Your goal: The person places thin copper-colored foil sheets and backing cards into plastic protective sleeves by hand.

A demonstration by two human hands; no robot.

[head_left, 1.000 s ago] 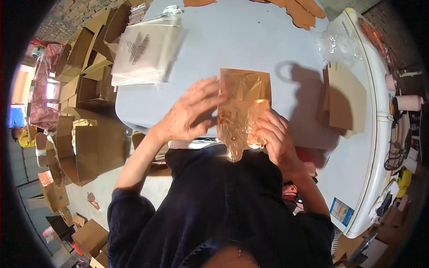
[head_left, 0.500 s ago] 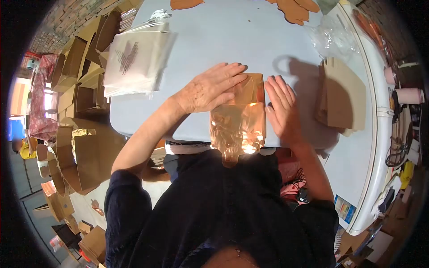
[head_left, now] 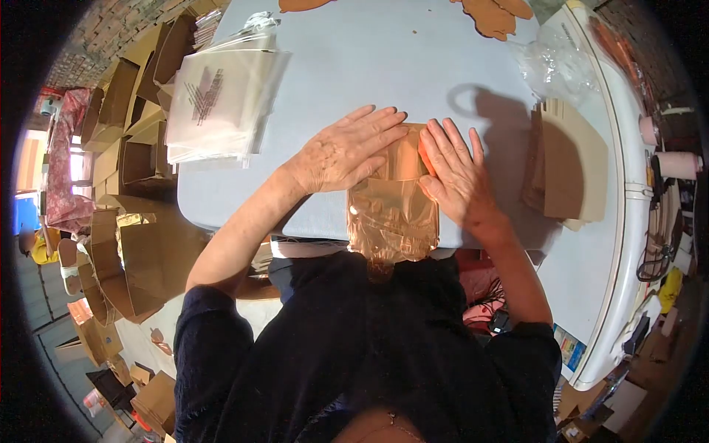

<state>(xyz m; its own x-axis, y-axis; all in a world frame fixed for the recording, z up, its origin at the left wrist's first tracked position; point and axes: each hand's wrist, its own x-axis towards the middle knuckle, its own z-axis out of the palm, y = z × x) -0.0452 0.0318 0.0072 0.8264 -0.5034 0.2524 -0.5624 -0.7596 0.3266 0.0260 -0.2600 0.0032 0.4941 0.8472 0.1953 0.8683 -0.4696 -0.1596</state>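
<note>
A shiny copper-coloured foil packet (head_left: 393, 214) lies at the near edge of the table, its narrow tail hanging toward my lap. On its far left side my left hand (head_left: 343, 151) rests flat, fingers stretched toward the right. My right hand (head_left: 459, 171) lies along the packet's right edge with its fingers spread and pointing away from me. Both palms face down, and part of the packet's far end is hidden beneath them. What is inside the packet cannot be made out.
Clear plastic bags (head_left: 214, 103) are stacked at the table's left. Cardboard sheets (head_left: 572, 162) stand at the right beside crumpled clear plastic (head_left: 557, 63). Brown flat pieces (head_left: 491, 18) lie at the far edge. Cardboard boxes (head_left: 148, 251) fill the left side; a white appliance (head_left: 613, 258) lies right.
My right hand has moved left from beside the packet onto its right edge. My left hand stays nearly in place, and the foil's bright glare has lessened.
</note>
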